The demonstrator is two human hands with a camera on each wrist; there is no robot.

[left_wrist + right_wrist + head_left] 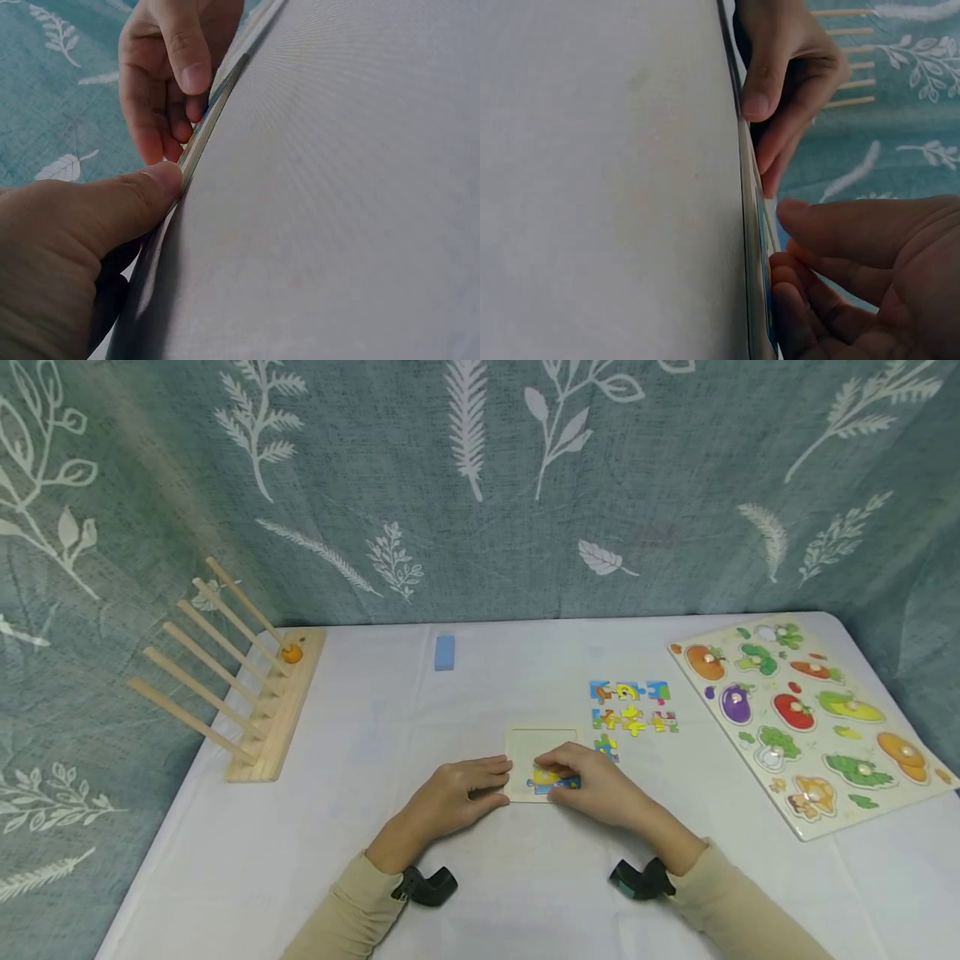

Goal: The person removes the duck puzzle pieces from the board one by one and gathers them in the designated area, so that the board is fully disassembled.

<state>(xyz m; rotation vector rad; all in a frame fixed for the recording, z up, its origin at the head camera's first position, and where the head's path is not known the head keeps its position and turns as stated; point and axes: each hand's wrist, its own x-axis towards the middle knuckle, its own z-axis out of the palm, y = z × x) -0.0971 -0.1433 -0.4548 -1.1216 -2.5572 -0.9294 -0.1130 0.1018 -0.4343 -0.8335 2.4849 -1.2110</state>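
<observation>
No writing or label could be read on anything on the white table (375, 760). Near its middle lay a small pale puzzle tray (542, 745), its upper part bare and a yellow-and-blue puzzle piece (553, 779) sitting in its lower part. The left hand (459, 795) held the tray's left edge, thumb and curled fingers against the rim, as the left wrist view showed close up. The right hand (600, 787) rested its bent fingers on the piece, pressing it down inside the tray. Just right of the tray lay one loose piece (606, 747), and beyond it a cluster of loose pieces (633, 706) in two rows. Further right sat a vegetable peg board (813, 718), its cut-outs filled with knobbed vegetable shapes. At the far left stood a wooden peg rack (255, 693) with an orange bead (292, 653) on its base, and a blue block (445, 652) lay near the back edge.
</observation>
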